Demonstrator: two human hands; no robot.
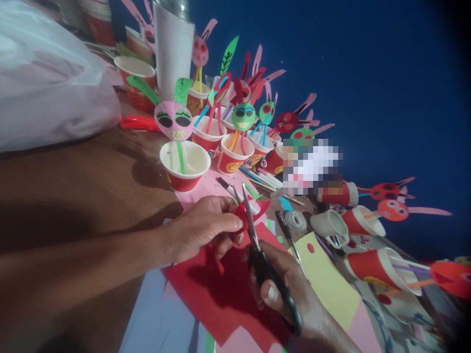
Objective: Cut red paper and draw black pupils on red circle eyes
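My left hand [209, 225] pinches a small piece of red paper [241, 215] between thumb and fingers. In my right hand [290, 279] is a pair of black-handled scissors [253, 230], its blades parted and pointing away from me beside the red piece. Whether the blades touch the paper, I cannot tell. Below both hands lies a larger red sheet [209, 299], on top of pale blue paper [158, 304]. A yellow sheet [331, 279] with a red dot is to the right, partly under a black pen [289, 230].
Beyond my hands stand several red and white paper cups [185, 166] holding paper faces on straws. More cups [382, 269] lie tipped over at the right. A white plastic bag [51, 83] fills the back left, near a white tumbler [172, 54]. A tape roll [296, 221] sits by a white mug [328, 226].
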